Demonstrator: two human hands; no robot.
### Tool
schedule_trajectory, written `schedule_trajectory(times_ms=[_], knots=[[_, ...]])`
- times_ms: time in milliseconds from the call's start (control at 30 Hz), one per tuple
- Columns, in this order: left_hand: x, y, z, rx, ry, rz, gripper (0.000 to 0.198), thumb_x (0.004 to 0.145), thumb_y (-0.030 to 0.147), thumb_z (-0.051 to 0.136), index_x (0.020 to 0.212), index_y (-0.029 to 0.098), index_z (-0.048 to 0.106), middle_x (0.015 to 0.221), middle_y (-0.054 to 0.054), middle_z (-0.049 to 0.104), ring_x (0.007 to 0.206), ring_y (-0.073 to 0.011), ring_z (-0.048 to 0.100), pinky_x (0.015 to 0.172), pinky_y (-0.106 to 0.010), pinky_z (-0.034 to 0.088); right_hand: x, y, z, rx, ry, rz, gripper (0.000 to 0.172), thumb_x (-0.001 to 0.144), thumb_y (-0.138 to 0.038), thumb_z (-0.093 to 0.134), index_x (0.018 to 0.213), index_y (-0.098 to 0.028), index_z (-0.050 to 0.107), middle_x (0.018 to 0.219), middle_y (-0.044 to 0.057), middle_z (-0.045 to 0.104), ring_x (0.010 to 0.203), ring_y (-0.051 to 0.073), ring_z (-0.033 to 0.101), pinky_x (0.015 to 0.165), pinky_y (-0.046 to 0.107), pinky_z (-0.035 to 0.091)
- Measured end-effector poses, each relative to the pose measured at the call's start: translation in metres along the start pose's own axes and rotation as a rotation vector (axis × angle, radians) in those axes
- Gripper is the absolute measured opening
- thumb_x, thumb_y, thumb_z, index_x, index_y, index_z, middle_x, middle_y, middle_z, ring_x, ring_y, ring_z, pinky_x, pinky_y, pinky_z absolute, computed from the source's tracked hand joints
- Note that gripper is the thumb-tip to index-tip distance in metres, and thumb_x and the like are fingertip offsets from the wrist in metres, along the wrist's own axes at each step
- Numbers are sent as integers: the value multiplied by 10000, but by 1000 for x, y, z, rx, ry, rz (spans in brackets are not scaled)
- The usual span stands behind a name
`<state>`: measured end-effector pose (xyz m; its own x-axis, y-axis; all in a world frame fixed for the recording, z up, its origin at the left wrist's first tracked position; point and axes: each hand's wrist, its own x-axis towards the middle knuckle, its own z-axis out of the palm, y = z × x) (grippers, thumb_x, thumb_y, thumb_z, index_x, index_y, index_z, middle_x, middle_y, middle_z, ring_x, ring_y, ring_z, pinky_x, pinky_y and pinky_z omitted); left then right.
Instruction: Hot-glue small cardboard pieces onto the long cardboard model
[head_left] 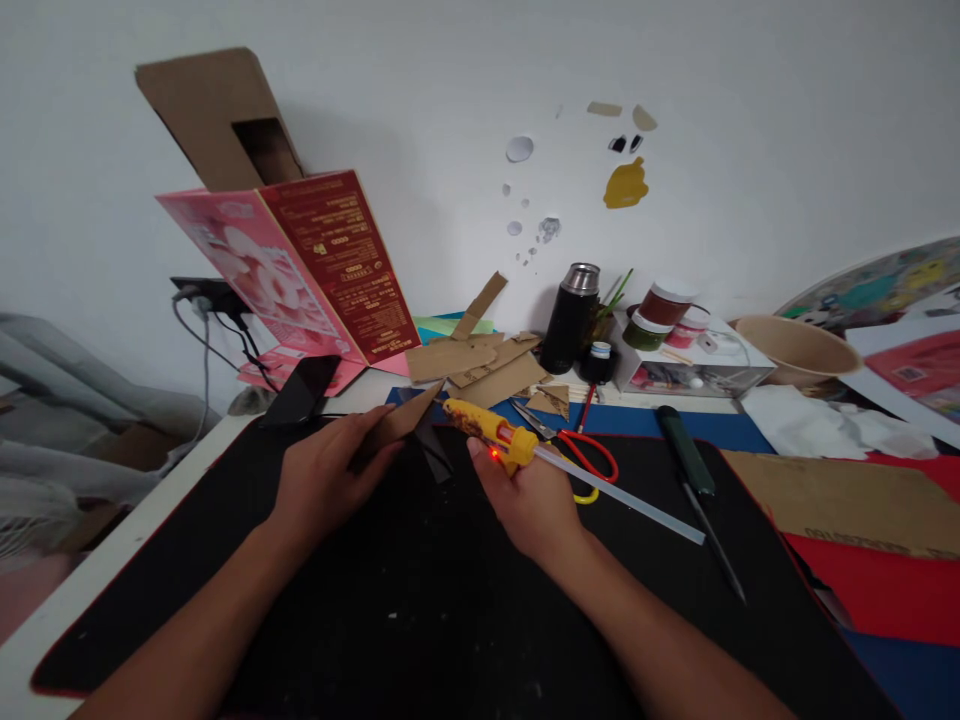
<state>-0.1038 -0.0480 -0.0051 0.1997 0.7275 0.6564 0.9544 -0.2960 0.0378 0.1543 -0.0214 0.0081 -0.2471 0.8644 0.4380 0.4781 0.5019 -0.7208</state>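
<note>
My right hand (534,500) is wrapped round a yellow hot glue gun (480,420) whose small red light glows. A long translucent glue stick (630,497) juts out of its back end. Between the fingers and thumb of my left hand (330,470) is a piece of brown cardboard (401,418), held tilted. The gun's nozzle points left and sits close to the edge of that cardboard; whether they touch I cannot tell. Scissors with red and yellow handles (592,457) lie just behind my right hand, partly hidden by it.
Cardboard scraps (480,365) are piled behind my hands, beside a black thermos (571,320). A green-handled pointed tool (686,450) lies on the black mat (390,610) at right. A phone (301,390) and a pink-and-red folded box (330,260) stand at left. Paint jars (652,318) sit behind.
</note>
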Motion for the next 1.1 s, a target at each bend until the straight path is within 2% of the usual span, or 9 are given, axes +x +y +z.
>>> schedule_trajectory(times_ms=[100,300,667,833,1100], knots=[[-1,0,0,-2,2,11,370,1005,394,641,1316,195,658,1023,-70,823,837,-236,788,714,-299,578,1,0,-1,12,8,-10,365,1037,-438,521,987,-222,811,946,114,842,940,323,808,802,399,623],[-2,-2,1,-23,-12,-20,390,992,408,650,1337,226,657,1031,-66,821,846,-242,787,719,-313,580,2,-1,-2,39,18,13,348,1024,-429,542,905,-225,797,834,97,818,797,291,792,727,368,596],[-2,-1,2,-30,-31,-56,377,997,431,624,1311,227,670,1064,-74,828,877,-255,794,745,-325,594,2,-2,-3,56,6,33,353,1017,-435,534,918,-221,797,869,105,829,835,304,794,736,384,605],[-1,-1,1,-42,-65,-109,392,978,449,633,1310,247,685,1033,-66,828,843,-256,790,727,-327,591,1,-1,-1,11,1,-2,362,1035,-436,515,1017,-233,814,958,106,843,944,316,799,803,400,623],[-2,0,2,-46,-74,-129,398,989,474,596,1298,239,687,1052,-71,830,868,-254,792,744,-325,596,-1,0,1,-13,-31,46,401,1031,-476,524,1005,-204,817,927,125,839,902,338,806,776,425,627]])
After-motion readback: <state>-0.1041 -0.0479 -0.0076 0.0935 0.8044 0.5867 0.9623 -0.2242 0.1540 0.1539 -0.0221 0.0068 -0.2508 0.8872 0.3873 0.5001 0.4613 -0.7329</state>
